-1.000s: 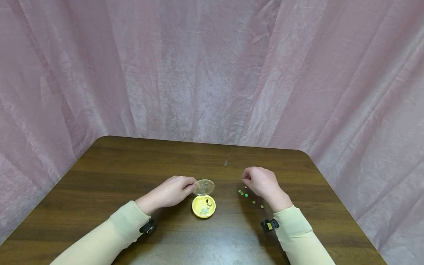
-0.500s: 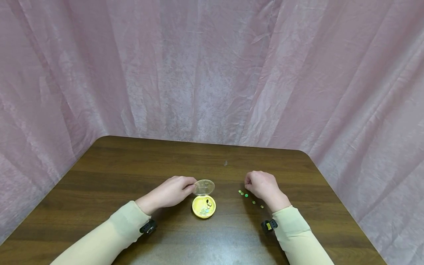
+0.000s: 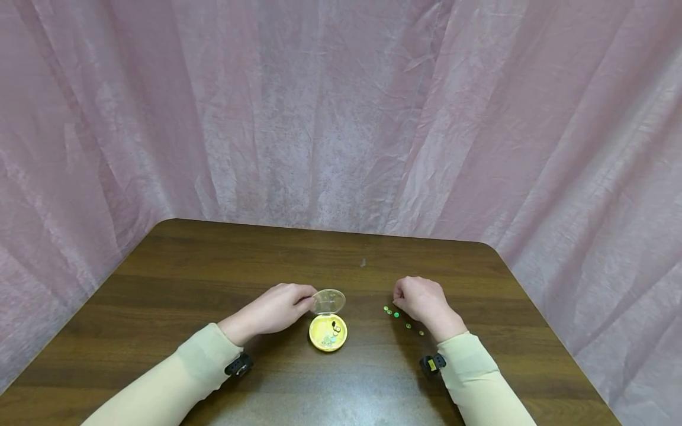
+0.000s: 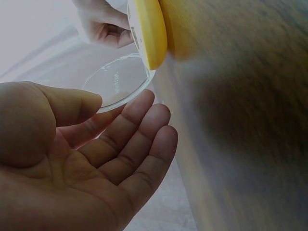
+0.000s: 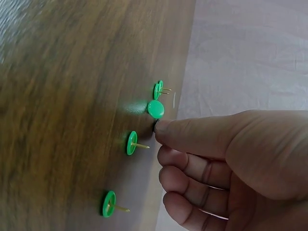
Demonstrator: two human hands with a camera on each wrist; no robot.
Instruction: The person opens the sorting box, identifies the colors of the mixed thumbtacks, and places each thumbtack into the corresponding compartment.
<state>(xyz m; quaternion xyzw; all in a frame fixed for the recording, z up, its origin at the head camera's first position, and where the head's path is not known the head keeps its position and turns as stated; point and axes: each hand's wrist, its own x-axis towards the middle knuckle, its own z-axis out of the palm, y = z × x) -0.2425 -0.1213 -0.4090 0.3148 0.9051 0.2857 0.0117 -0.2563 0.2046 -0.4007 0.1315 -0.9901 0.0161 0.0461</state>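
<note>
A round yellow case point(image 3: 318, 332) sits on the table with its clear lid point(image 3: 330, 300) raised. My left hand point(image 3: 279, 309) pinches the lid's edge between thumb and index finger; its other fingers are loosely bent in the left wrist view. Inside the case lie several small thumbtacks, one of them dark. To the right, my right hand point(image 3: 423, 299) is low over the table, thumb and index finger at a dark-edged thumbtack point(image 5: 155, 126) mostly hidden by the thumb. Beside it are several green thumbtacks, one face down-turned pin and bright green top point(image 5: 155, 109), others with pins sticking out.
The brown wooden table point(image 3: 240, 254) has rounded far corners. A pink curtain point(image 3: 319, 118) hangs behind it. Two green thumbtacks, a middle one point(image 5: 131, 143) and a nearer one point(image 5: 109, 204), lie close to the right wrist.
My right hand has come slightly nearer and down, covering the farthest thumbtack that showed a second ago. The left hand, lid and case have stayed in place.
</note>
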